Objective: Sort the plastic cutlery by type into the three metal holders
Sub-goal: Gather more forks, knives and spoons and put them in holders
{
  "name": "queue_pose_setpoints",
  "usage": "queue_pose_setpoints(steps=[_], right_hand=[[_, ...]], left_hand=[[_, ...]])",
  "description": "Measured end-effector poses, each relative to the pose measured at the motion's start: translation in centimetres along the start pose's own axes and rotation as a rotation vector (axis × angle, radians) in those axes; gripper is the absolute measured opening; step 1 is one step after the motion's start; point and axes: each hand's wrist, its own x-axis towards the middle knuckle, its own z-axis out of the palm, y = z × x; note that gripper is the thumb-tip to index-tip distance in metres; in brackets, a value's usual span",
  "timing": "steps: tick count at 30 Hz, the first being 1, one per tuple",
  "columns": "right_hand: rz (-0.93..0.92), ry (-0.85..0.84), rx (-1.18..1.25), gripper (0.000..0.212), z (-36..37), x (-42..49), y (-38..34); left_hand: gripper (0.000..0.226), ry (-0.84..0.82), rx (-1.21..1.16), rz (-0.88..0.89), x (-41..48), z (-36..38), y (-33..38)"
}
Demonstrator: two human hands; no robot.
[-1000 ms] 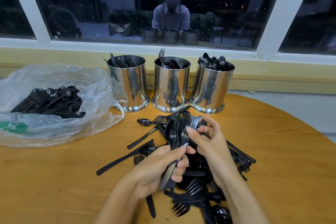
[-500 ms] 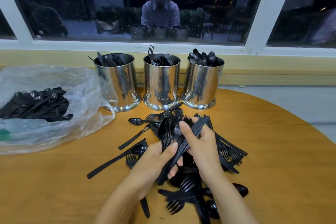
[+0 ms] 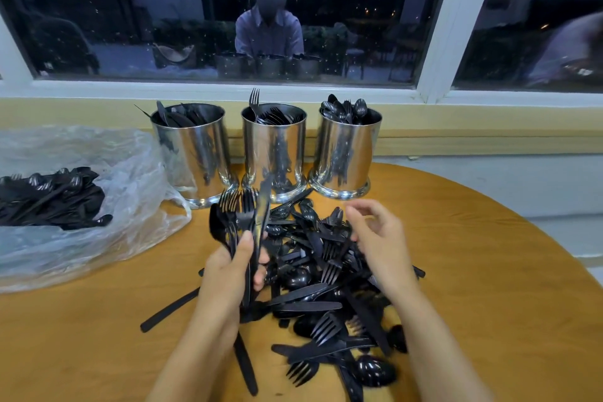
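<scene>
Three shiny metal holders stand in a row at the table's back: the left holder has knives, the middle holder forks, the right holder spoons. A pile of black plastic cutlery lies on the table in front of them. My left hand grips an upright bunch of cutlery: forks, a spoon and a knife. My right hand hovers over the pile's right side with loosely curled fingers, holding nothing.
A clear plastic bag with more black cutlery lies at the left. The round wooden table ends at the right. A window sill and dark window rise behind the holders.
My right hand has let go of the knife and moved right, away from the bunch. The knife now stands in my left hand's bunch, which sits higher and more upright.
</scene>
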Motion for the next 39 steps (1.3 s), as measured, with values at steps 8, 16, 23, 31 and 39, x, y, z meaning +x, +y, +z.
queue_pose_setpoints(steps=[8,16,23,31,39], right_hand=[[0.161,-0.053,-0.881,0.027,-6.2,1.5,4.5],[0.146,-0.008,-0.927,0.024,-5.2,1.1,5.1],[0.058,0.073,-0.904,0.012,-5.6,0.8,5.0],[0.145,0.092,-0.117,0.006,-3.2,0.3,1.9],[0.159,-0.178,0.185,0.007,2.0,-1.4,-1.9]], left_hand=[[0.035,-0.010,-0.019,-0.003,0.2,0.2,-0.2],[0.038,0.005,0.020,-0.019,0.1,0.2,-0.5],[0.036,-0.002,0.002,-0.024,0.0,0.4,-0.8],[0.029,0.011,-0.120,-0.070,0.1,1.3,-0.5],[0.017,0.062,-0.196,-0.080,0.7,4.4,0.8]])
